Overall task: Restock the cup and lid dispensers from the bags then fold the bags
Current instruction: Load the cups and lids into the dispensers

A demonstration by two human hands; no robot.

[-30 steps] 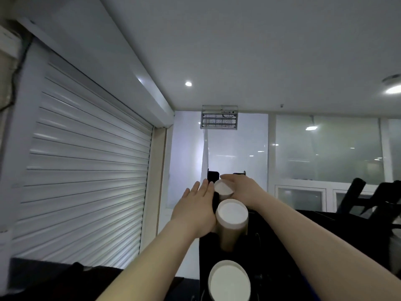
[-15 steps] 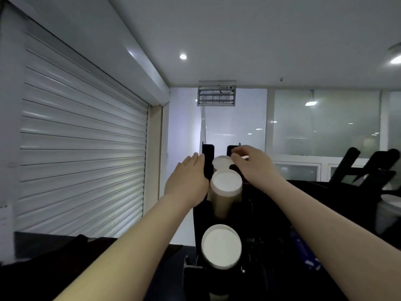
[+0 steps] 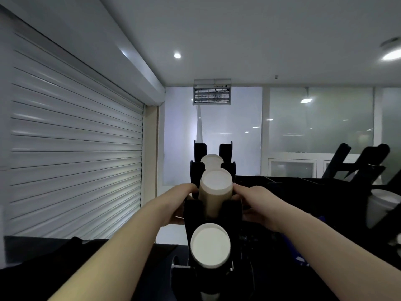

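A black tiered cup dispenser point(image 3: 192, 216) stands straight ahead and holds three stacks of brown paper cups, their white bottoms facing me: a far stack point(image 3: 211, 161), a middle stack point(image 3: 216, 184) and a near stack point(image 3: 210, 245). My left hand point(image 3: 178, 204) grips the left side of the middle stack just below its end. Part of that hand is hidden behind the dispenser's wall. My right hand point(image 3: 257, 203) grips the same stack from the right, thumb against the cup.
A closed white roller shutter point(image 3: 76, 159) fills the left. A dark counter point(image 3: 39, 270) runs below it. On the right stand black racks point(image 3: 355, 161) and a white cup stack point(image 3: 382, 206). Something blue point(image 3: 302, 259) lies by my right forearm.
Both hands dropped from the far stack at the top of the dispenser to the sides of the middle stack. The camera view tilted down slightly.
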